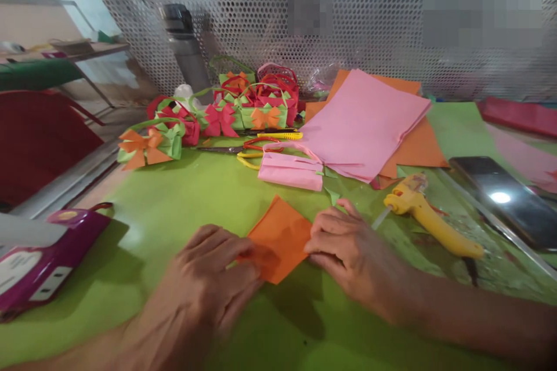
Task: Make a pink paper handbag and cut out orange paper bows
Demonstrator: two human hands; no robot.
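An orange paper square (281, 237), turned with a corner toward me, is held between my two hands just over the green tabletop. My left hand (206, 278) pinches its left corner between thumb and fingers. At the opposite corner, my right hand (343, 249) grips the paper with its fingers curled. Beyond the square lies a small pink paper bag (291, 171) with a handle. A pair of scissors (230, 151) with orange and yellow handles rests beside that bag, partly behind it.
Small paper bags with bows (226, 116) crowd the back left near a grey bottle (187, 49). Pink sheets (365, 122) lie over orange ones. To the right are a yellow glue gun (435, 220) and a phone (500, 197); a purple device (65, 255) stands left.
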